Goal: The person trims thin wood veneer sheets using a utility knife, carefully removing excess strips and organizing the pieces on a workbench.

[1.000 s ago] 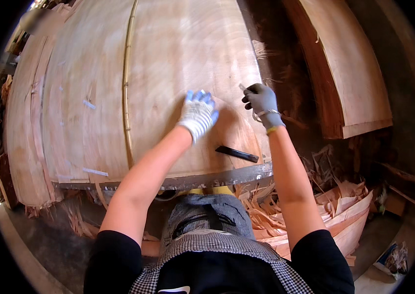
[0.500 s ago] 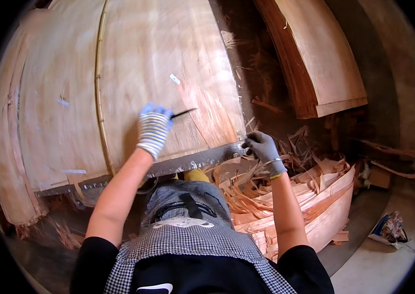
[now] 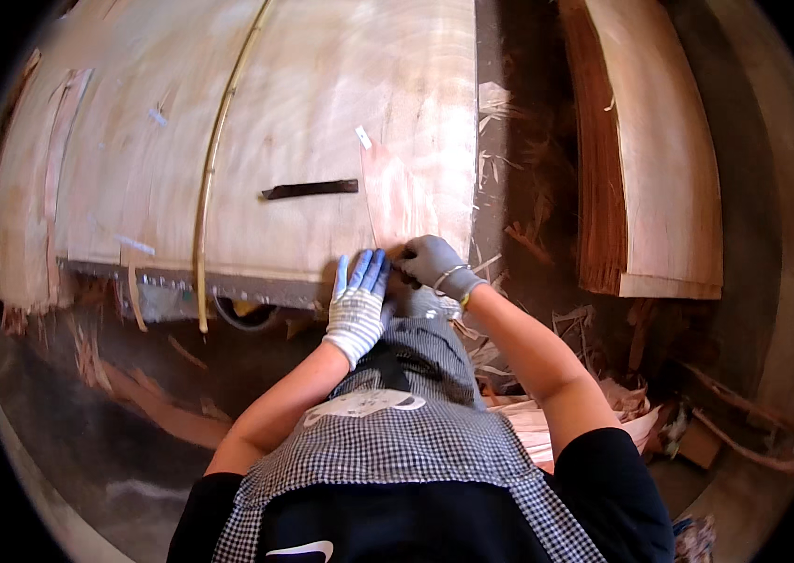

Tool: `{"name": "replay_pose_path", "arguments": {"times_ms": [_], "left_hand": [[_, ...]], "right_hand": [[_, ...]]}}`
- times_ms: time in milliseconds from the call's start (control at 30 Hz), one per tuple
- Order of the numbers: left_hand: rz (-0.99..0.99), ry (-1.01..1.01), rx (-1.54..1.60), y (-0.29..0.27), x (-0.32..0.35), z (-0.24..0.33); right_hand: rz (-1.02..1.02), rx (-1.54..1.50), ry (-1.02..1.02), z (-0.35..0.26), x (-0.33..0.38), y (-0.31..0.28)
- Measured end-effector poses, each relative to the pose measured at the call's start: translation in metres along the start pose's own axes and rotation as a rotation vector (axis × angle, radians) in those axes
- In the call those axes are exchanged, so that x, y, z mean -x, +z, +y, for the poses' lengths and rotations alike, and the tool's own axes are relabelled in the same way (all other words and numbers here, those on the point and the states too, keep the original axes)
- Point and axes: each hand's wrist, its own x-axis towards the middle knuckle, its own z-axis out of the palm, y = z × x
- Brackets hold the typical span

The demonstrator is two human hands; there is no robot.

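A pale wood veneer sheet (image 3: 312,103) lies flat before me, with a reddish, thinner veneer strip (image 3: 397,192) near its right side. My left hand (image 3: 357,305), in a striped glove with blue fingertips, rests at the sheet's front edge with its fingers stretched out. Beside it my right hand (image 3: 434,264), in a grey glove, has its fingers curled together at the strip's near end. Whatever may be pinched there is hidden. A dark, flat blade-like tool (image 3: 312,190) lies loose on the sheet, left of the strip. A small white tape piece (image 3: 363,137) sits at the strip's far end.
A thin bamboo rod (image 3: 216,159) runs lengthwise over the sheet, its near end jutting past the front edge. Across a gap at the right stands a thick veneer stack (image 3: 664,159). Torn veneer scraps (image 3: 153,408) litter the floor; more lie in a heap behind my right arm.
My left hand has let go of the dark tool and moved right and nearer to the front edge. My right hand has moved left, beside it. The view has shifted.
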Motion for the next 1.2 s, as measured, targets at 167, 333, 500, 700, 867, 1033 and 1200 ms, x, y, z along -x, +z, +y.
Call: {"name": "replay_pose_path", "arguments": {"times_ms": [167, 333, 500, 700, 867, 1033, 1200], "left_hand": [[-0.024, -0.091, -0.134, 0.001, -0.003, 0.014], [0.106, -0.241, -0.097, -0.002, -0.016, 0.033], [0.099, -0.02, -0.012, 0.024, -0.051, 0.084], [0.023, 0.015, -0.205, 0.071, -0.056, 0.086], [0.1, -0.026, 0.135, 0.018, -0.062, 0.083], [0.472, -0.424, 0.068, -0.021, 0.008, 0.007], [0.491, -0.57, -0.034, -0.026, 0.079, -0.067]], "right_hand": [[0.062, 0.483, -0.14, -0.001, -0.003, -0.036], [-0.147, 0.048, 0.114, 0.026, 0.023, -0.096], [-0.006, 0.089, 0.045, 0.075, 0.026, -0.063], [0.181, 0.451, -0.199, 0.086, 0.033, -0.059], [0.213, 0.258, -0.151, 0.065, 0.011, -0.119], [0.153, -0.432, 0.083, 0.071, 0.007, -0.122], [0.073, -0.621, 0.101, 0.023, -0.006, -0.093]]}}
